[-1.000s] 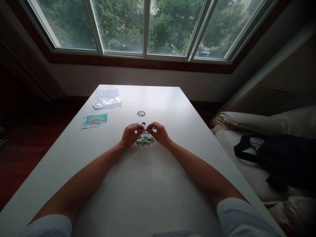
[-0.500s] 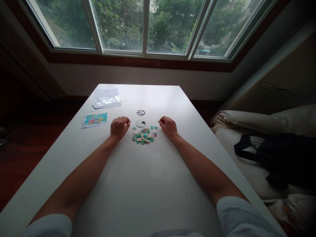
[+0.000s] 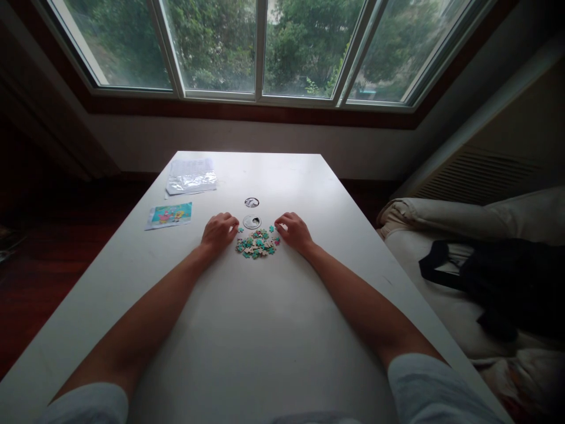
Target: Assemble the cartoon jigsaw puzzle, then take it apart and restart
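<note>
A loose pile of green, pink and bare-backed puzzle pieces lies on the white table between my hands. My left hand rests at the pile's left, thumb and fingers closed in a pinch on a small puzzle piece, mostly hidden by the fingertips. Just beside them lies a loose green piece. On the right, my right hand is likewise pinched on a puzzle piece that the fingers largely cover. Another green piece lies close to its fingertips.
Beyond the pile are a round silvery disc and a smaller dark-rimmed one. A colourful cartoon picture card lies left, with clear plastic packaging behind it. Dark cloth lies on the pale seat at right.
Both hands have moved inward and slightly toward me, closer to the pile. The right hand now covers a loose piece that showed beside it before.
</note>
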A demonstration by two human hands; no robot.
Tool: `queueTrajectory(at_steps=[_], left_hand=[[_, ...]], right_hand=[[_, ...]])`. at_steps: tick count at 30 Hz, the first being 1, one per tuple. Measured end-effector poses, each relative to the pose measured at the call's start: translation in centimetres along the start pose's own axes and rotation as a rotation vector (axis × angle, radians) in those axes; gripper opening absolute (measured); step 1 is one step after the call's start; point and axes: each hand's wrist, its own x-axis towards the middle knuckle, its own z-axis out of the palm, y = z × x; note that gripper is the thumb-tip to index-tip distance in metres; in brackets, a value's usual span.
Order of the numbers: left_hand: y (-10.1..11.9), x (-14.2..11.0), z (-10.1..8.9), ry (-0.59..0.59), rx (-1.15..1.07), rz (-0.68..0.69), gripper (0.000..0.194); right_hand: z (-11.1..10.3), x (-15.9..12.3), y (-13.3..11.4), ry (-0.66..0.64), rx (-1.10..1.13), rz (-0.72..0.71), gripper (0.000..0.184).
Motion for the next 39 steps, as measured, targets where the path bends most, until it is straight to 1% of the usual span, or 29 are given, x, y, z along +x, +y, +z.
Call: queueTrajectory(at_steps=[3, 4, 6, 8, 10, 14, 18, 20, 23, 28, 33, 39], left_hand=[[1.4, -0.2, 0.4, -0.073, -0.122, 0.156, 0.020], [1.9, -0.2, 0.5, -0.102, -0.154, 0.207, 0.023], [2.8, -0.3, 0.7, -0.142, -0.183, 0.264, 0.030], [3.5, -0.3, 0.7, -0.178, -0.184, 0.282, 0.032], [3.7, -0.2, 0.6, -0.196, -0.186, 0.285, 0.030], [3.5, -0.2, 0.6, -0.175, -0.201, 0.304, 0.025], [3.6, -0.3, 1.0, -0.175, -0.223, 0.333, 0.025], [3.9, -0.3, 1.4, -0.173, -0.226, 0.323, 0.031], [4.4, -0.2, 2.1, -0.144, -0.189, 0.271, 0.039], [4.9, -0.1, 2.5, -0.123, -0.162, 0.269, 0.028], [4.8, -0.1, 2.3, -0.100, -0.159, 0.209, 0.028], [4.3, -0.2, 2.3, -0.076, -0.155, 0.152, 0.025]], right_hand=[[0.5, -0.3, -1.2, -0.114, 0.058, -0.151, 0.014], [0.7, -0.4, -1.5, -0.137, 0.066, -0.186, 0.015], [1.0, -0.5, -2.0, -0.156, 0.066, -0.222, 0.017], [1.2, -0.6, -2.2, -0.156, 0.057, -0.212, 0.019], [1.3, -0.7, -2.2, -0.154, 0.045, -0.174, 0.020], [1.4, -0.7, -2.0, -0.151, 0.004, -0.100, 0.023], [1.4, -0.7, -1.9, -0.143, -0.020, -0.071, 0.029], [1.4, -0.6, -1.8, -0.145, -0.013, -0.069, 0.030], [1.6, -0.5, -1.7, -0.134, -0.006, -0.044, 0.029], [1.9, -0.5, -1.6, -0.075, -0.030, 0.027, 0.027], [2.0, -0.6, -1.6, -0.013, -0.052, 0.075, 0.019], [1.9, -0.5, -1.4, -0.020, -0.013, 0.049, 0.012]])
